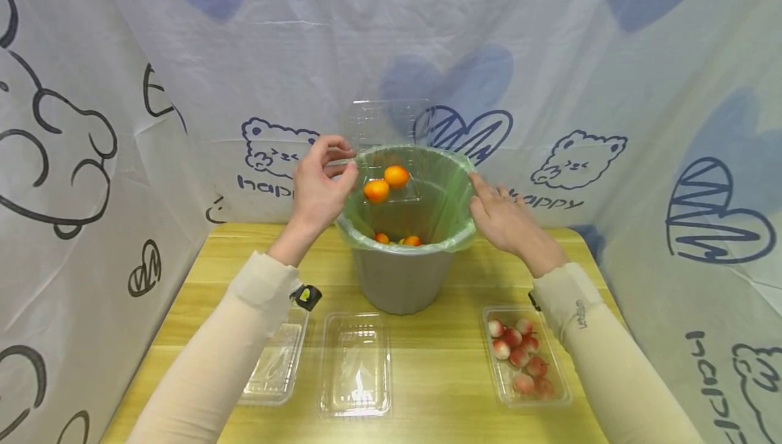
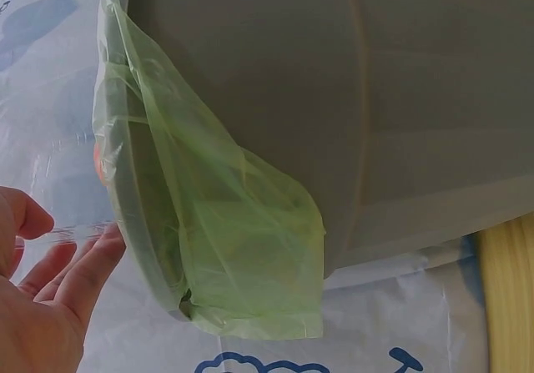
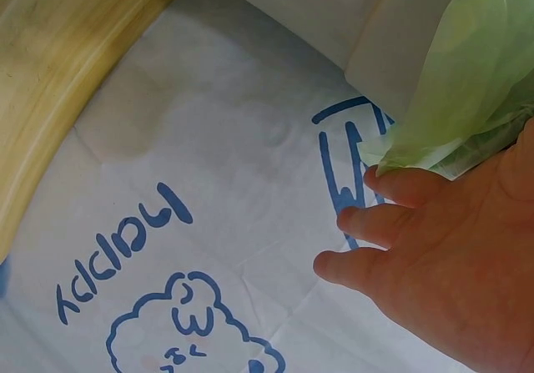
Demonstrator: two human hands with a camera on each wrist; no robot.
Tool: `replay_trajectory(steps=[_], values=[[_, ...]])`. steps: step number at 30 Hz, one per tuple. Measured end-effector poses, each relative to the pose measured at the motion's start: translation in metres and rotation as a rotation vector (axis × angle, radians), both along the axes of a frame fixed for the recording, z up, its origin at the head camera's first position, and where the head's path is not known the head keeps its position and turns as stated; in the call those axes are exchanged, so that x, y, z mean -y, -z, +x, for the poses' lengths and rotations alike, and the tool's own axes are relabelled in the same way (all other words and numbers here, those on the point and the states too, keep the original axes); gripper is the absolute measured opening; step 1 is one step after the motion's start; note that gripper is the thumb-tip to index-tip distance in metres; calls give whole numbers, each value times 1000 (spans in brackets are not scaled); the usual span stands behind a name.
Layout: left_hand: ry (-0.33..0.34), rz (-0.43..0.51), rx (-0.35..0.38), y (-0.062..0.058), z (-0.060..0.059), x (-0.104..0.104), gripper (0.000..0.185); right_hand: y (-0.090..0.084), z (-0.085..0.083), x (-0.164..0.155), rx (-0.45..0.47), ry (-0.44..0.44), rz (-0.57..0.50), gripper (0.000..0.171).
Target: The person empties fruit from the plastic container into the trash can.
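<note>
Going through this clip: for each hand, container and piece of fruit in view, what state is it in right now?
left hand: pinches the clear box, tilted over the bin
right hand: fingers straight, touching the bin's rim
clear box: open, two oranges in it
oranges: two in the box, others down in the bin
bin: upright, lined with a green bag
two empty boxes: open, flat on the table
peach box: open, filled

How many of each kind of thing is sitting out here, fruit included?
Oranges: 4 visible
Pink fruits: 7 visible
Clear plastic boxes: 4, one tipped over the bin
Grey bin with green liner: 1
Total: 16
</note>
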State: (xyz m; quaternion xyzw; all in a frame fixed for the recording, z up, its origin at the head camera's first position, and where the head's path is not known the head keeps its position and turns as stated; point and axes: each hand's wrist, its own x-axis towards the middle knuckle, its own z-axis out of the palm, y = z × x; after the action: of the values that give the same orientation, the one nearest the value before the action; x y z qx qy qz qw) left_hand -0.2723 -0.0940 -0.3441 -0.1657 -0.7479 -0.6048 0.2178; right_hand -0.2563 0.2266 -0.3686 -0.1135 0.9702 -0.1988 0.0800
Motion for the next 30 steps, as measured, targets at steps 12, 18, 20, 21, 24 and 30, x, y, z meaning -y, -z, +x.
replay_trajectory(steps=[12, 18, 20, 21, 24, 30], values=[[-2, -6, -20, 1, 0, 1, 22, 0, 0, 1, -9, 3, 0, 68], [-6, -10, -48, 2, 0, 1, 23, 1, 0, 1, -5, 7, -7, 67], [-3, -6, -59, 3, 0, 1, 22, 1, 0, 1, -3, 8, -8, 67], [-1, -4, -62, 4, 0, 1, 22, 1, 0, 1, -2, 9, -7, 67], [2, 2, -69, 4, 0, 0, 22, 1, 0, 1, -2, 9, -6, 67], [-3, 5, -69, 4, 1, -1, 23, 1, -1, 1, -2, 13, -7, 67]])
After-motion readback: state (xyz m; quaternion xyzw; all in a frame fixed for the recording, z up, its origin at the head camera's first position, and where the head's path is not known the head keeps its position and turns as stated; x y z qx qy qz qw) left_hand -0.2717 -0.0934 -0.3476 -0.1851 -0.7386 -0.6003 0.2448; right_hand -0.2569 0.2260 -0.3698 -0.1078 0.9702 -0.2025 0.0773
